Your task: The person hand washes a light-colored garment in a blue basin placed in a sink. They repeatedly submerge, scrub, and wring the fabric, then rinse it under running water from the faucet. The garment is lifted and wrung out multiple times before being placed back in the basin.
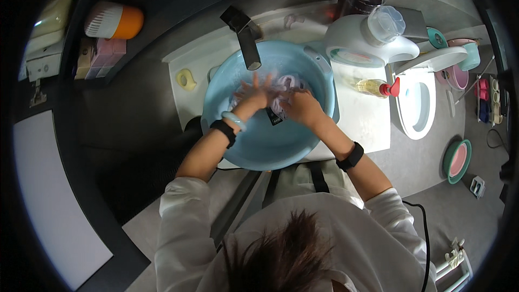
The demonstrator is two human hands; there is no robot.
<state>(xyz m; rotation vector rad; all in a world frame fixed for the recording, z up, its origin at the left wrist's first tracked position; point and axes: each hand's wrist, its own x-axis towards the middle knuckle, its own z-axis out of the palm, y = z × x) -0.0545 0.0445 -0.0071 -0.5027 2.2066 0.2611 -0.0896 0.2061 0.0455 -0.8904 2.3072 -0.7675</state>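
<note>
A light blue plastic basin (254,148) sits under a black square faucet (249,48). Inside it lies a bunched pale lilac cloth garment (288,82), with a small black tag (275,117) showing below it. My left hand (255,93) is over the cloth's left side, its fingers spread and slightly blurred. On the right side of the cloth, my right hand (304,108) has its fingers curled around the fabric; its fingertips are partly hidden. Motion blur near the fingers hides how much of the cloth is wet.
A big grey-white detergent jug (351,40) and a clear bottle with a red nozzle (373,87) are on the white counter (359,121) to the right. A yellow ring-shaped item (185,79) lies left of the basin. Beyond the counter stands an open toilet (417,103).
</note>
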